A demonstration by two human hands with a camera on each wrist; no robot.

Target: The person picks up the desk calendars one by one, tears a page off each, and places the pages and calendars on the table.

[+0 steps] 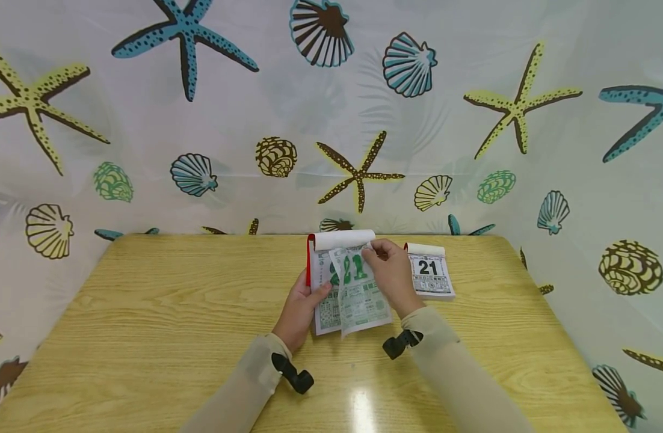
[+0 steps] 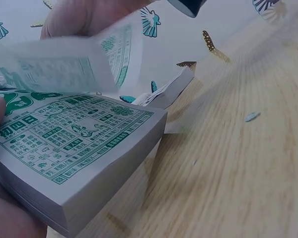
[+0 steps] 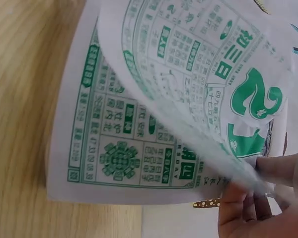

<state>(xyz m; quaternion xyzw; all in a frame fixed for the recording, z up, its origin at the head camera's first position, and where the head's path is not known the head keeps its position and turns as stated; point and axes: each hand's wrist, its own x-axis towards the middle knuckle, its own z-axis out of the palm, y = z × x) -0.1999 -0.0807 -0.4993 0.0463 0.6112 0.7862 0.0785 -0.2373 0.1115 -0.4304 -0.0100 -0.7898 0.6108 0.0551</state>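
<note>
A thick tear-off calendar [image 1: 325, 310] with green print stands slightly raised over the table, its white top sheets rolled over [image 1: 345, 239]. My left hand [image 1: 298, 310] grips its left edge, thumb on the front page; the left wrist view shows the thick page block [image 2: 114, 173] above the wood. Between thumb and fingers, my right hand [image 1: 393, 273] pinches a thin page [image 1: 366, 304] near its upper right corner. That page, with a green 21, curls away from the sheet beneath; in the right wrist view it bends across the block, near the pinching fingers [image 3: 233, 203].
Right of my right hand lies a second calendar [image 1: 431, 282] with a black 21. Both are at the far side of the wooden table [image 1: 174, 313]. A curtain [image 1: 228, 120] printed with shells and starfish hangs behind. A small paper scrap [image 2: 252, 116] lies on the wood.
</note>
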